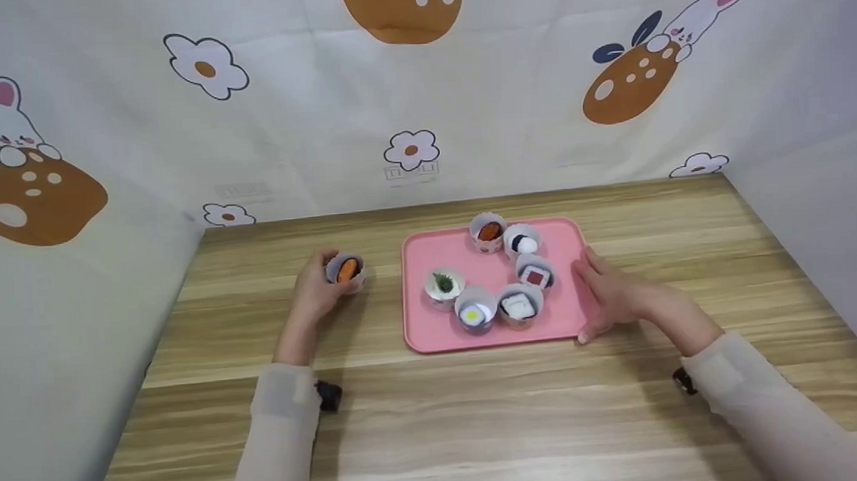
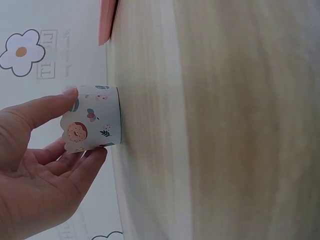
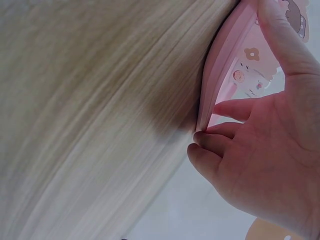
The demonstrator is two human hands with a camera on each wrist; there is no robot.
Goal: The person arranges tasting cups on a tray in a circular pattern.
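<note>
Left of the tray, my left hand [image 1: 319,290] grips a patterned paper cup [image 2: 92,120] between thumb and fingers; the cup stands upright on the table or just above it. Inside it lies an orange-topped toy sushi piece [image 1: 348,270]. My right hand [image 1: 611,293] holds the right side of a pink tray [image 1: 429,251], thumb at the near corner and fingers bent at the rim. On the tray stand several similar cups, among them one with a green leaf on white [image 1: 443,284], one with a yellow-centred piece [image 1: 473,314] and one with a red-centred piece [image 1: 535,277].
More cups on the tray hold a dark orange piece [image 1: 489,231], a white ball with a black band [image 1: 525,243] and a white piece [image 1: 518,307]. The wooden table [image 1: 438,430] meets a printed cloth backdrop [image 1: 305,129] behind and at the sides.
</note>
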